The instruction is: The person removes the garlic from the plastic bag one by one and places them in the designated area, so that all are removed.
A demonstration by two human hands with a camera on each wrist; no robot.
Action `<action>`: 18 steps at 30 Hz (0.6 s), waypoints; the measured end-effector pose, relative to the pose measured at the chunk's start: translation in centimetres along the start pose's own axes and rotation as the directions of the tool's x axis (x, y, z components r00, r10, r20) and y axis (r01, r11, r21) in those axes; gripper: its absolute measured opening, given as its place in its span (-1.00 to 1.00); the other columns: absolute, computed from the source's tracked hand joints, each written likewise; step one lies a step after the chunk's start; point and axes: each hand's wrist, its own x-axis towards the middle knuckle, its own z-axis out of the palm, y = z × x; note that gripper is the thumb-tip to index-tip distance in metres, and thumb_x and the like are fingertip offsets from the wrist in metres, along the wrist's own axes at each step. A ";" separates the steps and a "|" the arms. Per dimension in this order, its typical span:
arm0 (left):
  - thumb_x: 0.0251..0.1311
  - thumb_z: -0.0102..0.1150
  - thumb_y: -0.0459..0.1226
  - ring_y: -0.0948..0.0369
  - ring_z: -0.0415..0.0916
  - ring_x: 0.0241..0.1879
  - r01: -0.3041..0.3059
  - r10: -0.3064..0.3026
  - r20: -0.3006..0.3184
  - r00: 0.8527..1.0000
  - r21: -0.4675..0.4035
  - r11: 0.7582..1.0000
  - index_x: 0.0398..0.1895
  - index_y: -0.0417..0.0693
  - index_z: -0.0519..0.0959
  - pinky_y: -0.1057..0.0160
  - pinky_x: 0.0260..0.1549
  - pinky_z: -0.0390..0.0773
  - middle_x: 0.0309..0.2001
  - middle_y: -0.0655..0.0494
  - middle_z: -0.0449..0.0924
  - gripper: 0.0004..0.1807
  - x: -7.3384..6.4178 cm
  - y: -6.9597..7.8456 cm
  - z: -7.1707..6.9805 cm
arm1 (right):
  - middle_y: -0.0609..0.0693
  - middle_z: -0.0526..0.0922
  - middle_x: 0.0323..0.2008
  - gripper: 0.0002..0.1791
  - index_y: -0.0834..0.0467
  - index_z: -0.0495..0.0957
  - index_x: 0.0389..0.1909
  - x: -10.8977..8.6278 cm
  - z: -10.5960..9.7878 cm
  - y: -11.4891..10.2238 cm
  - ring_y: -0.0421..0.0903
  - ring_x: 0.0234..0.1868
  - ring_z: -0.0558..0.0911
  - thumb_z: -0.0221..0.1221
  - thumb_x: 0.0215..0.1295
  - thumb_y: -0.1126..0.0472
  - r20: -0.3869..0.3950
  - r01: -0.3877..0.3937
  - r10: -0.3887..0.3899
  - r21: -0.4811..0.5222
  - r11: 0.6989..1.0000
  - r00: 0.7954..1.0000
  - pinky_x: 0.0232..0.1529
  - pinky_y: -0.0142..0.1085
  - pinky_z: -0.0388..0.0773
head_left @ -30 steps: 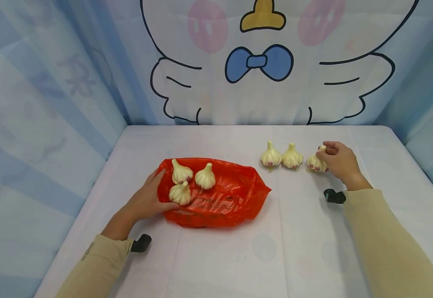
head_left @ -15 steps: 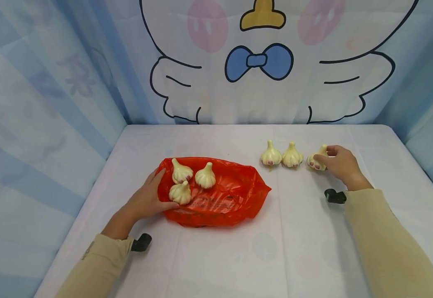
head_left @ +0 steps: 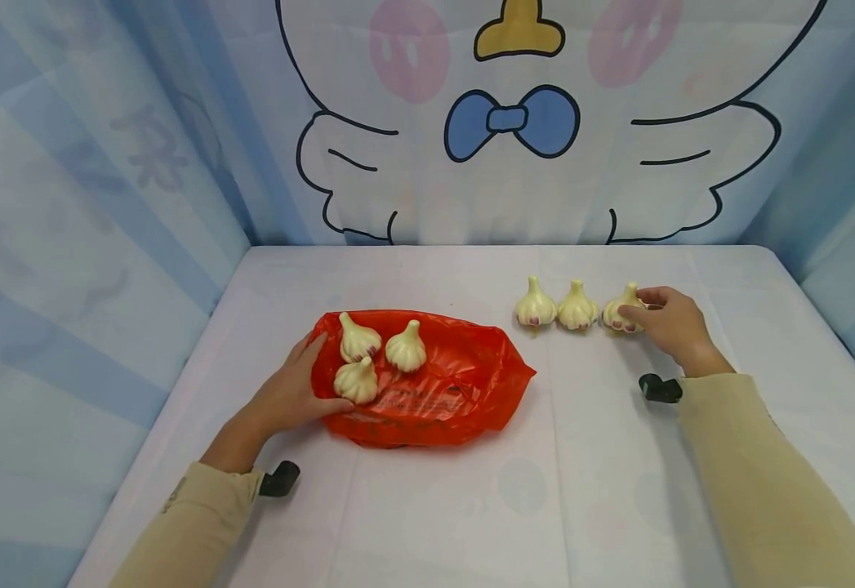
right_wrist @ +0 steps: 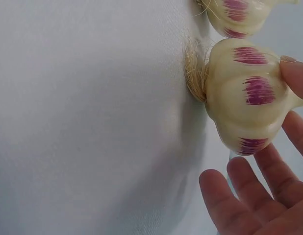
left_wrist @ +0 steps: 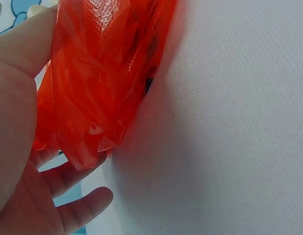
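Observation:
My left hand (head_left: 295,388) holds the left end of a red plastic bag (head_left: 464,376), thumb on the near side and fingers round the far side. Three pale garlic bulbs sit at that end of the bag, one of them a garlic bulb (head_left: 406,347) a little apart. At the back right, my right hand (head_left: 673,322) pinches a garlic bulb (right_wrist: 249,98) with purple streaks between thumb and forefinger; its other fingers are spread below. This bulb stands upright, its root tuft at the table surface. Left of it, in a row, are a second bulb (head_left: 577,307) and a third bulb (head_left: 535,304).
All of this lies on a white-covered table (head_left: 442,523). A printed curtain (head_left: 508,196) hangs behind the table's back edge, and blue-and-white cloth (head_left: 104,269) closes off the left side. A black device (head_left: 661,388) sits at the right wrist.
The right hand has shifted the rightmost garlic bulb slightly left, nearer the other two, and its stem stands straighter. The left hand and the bag stay where they were.

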 end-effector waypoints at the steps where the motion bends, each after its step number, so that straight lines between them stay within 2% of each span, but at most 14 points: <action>1: -0.06 0.48 0.17 -0.26 0.04 0.43 -0.004 0.004 -0.002 1.000 0.000 1.000 0.59 -0.23 -0.13 -0.29 0.10 0.47 0.55 -0.28 -0.20 0.33 0.0 0.0 0.0 | 0.44 0.25 0.36 -0.17 0.38 0.19 0.44 0.0 0.0 0.0 0.39 0.33 0.25 0.11 0.44 -0.16 0.003 -0.005 0.005 -0.001 1.000 1.000 0.28 0.24 0.30; 18: -0.03 0.48 0.15 -0.28 0.04 0.43 -0.015 0.015 -0.009 1.000 0.002 1.000 0.58 -0.27 -0.12 -0.31 0.12 0.44 0.55 -0.30 -0.20 0.31 -0.3 0.1 -0.1 | 0.45 0.30 0.35 -0.27 0.39 0.20 0.44 0.1 -0.1 0.1 0.37 0.33 0.31 0.00 0.50 -0.06 -0.015 0.014 -0.014 0.003 1.000 1.000 0.24 0.19 0.35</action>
